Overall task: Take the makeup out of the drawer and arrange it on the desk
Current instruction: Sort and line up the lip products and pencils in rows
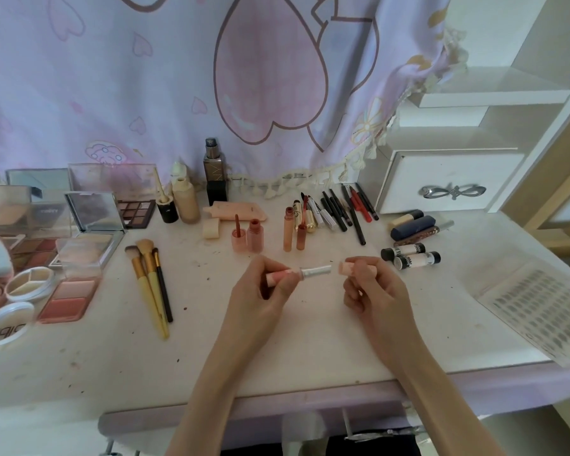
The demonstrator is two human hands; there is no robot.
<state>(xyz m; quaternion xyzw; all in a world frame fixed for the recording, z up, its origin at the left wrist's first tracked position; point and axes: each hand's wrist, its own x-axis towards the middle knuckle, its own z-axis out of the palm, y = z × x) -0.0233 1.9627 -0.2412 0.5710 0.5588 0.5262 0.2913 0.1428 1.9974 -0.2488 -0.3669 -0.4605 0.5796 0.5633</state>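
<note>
My left hand grips a pink lipstick tube whose silver inner sleeve points right. My right hand pinches its pink cap, held a short gap away from the sleeve's tip. Both hover above the middle of the white desk. Laid out on the desk are lip glosses, pencils and liners, brushes and palettes. Below the desk's front edge the open drawer shows only partly.
Foundation bottles stand at the back by the purple curtain. A small white drawer box sits at the back right, with dark tubes before it. A clear tray of false lashes lies at the right edge.
</note>
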